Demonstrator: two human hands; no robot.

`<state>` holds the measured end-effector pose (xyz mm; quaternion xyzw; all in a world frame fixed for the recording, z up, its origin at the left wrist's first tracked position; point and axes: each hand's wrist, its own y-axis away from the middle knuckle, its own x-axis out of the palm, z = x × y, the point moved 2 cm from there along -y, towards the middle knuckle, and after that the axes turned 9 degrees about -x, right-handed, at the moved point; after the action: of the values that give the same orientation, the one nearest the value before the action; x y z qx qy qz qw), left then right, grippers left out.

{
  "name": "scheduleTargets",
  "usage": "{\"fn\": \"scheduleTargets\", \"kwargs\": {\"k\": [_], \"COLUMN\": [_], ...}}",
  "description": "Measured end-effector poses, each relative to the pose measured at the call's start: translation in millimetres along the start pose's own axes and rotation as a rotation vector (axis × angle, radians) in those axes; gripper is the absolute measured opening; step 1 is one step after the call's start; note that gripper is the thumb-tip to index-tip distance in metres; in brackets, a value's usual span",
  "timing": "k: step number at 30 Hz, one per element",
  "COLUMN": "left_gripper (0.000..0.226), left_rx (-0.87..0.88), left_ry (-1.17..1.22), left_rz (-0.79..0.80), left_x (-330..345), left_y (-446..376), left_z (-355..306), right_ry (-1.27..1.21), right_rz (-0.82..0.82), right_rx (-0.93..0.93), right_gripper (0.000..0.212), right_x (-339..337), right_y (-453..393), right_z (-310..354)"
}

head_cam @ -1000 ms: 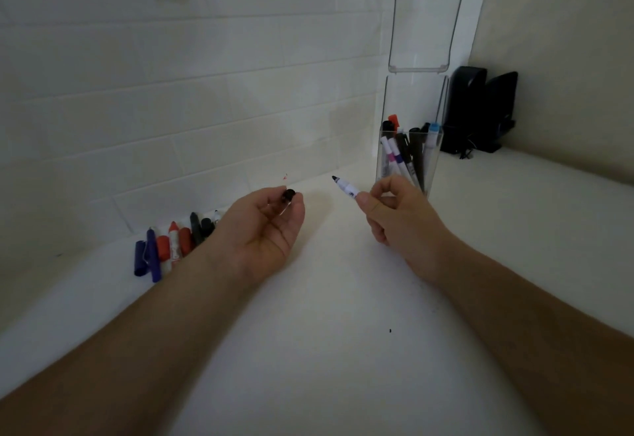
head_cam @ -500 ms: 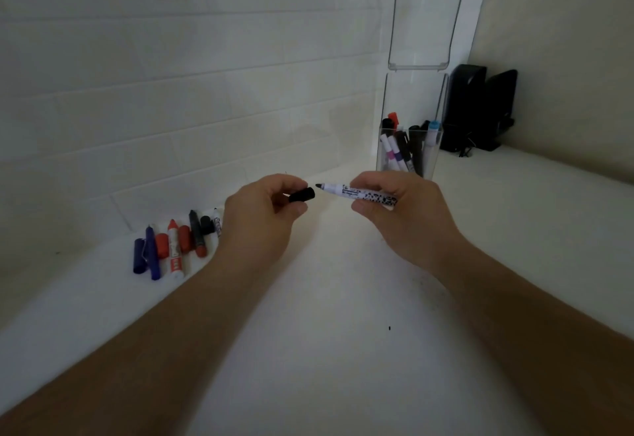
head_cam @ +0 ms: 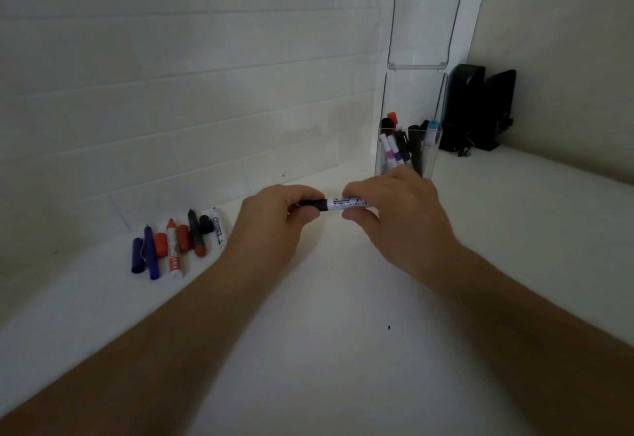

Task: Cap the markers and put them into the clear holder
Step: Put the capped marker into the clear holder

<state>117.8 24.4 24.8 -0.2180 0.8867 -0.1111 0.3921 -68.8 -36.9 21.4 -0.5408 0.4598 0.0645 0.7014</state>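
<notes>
Two hands meet mid-air over the counter (head_cam: 343, 350), and you've got one marker (head_cam: 346, 203) lying level between them. Your right hand (head_cam: 398, 219) pinches the white printed barrel, thumb below, fingers curled over the top; your left hand (head_cam: 274, 219) pinches the black cap (head_cam: 314, 203) by its far end. Held in line like that so cap and barrel push straight together. Cap sits against the barrel end now, no tip showing; can't tell if it's fully clicked home.

Relative to the grip: the barrel pokes out leftward from your right fingertips, and the cap bridges the short gap to your left fingers. Only a small stretch of marker is bare between the hands.

The clear holder (head_cam: 408, 103) stands just beyond your right hand, against the wall, lid flipped up so the mouth is free; several capped markers already stand inside. A short reach for the drop.

Leftover markers and loose caps (head_cam: 178, 247) lie in a row by the wall, left of your left hand, well apart from the holder. Likely laid side by side for quick pairing.
</notes>
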Motion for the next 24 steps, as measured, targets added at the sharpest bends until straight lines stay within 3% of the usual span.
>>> {"fn": "scheduleTargets", "kwargs": {"k": [3,6,17,21,24], "left_gripper": [0.02,0.02,0.018,0.016,0.022], "left_rx": [-0.105,-0.114,0.019,0.053,0.039], "left_ry": [0.132,0.128,-0.09,-0.102,0.044], "left_rz": [0.057,0.064,0.028,0.072,-0.008], "left_x": [6.2,11.3,12.9,15.1,13.0], "left_y": [2.6,4.4,2.4,6.1,6.1], "left_z": [1.5,0.0,-11.5,-17.8,-16.9], "right_ry": [0.042,0.012,-0.16,-0.099,-0.008], "right_rz": [0.01,0.064,0.172,0.254,0.312], "right_rx": [-0.094,-0.069,0.111,0.027,-0.055], "right_gripper": [0.019,0.022,0.03,0.021,0.031], "right_x": [5.9,10.7,10.9,1.4,-6.6], "right_y": [-0.1,0.9,5.3,2.3,-1.4], "right_z": [2.6,3.9,6.1,0.5,1.6]}}
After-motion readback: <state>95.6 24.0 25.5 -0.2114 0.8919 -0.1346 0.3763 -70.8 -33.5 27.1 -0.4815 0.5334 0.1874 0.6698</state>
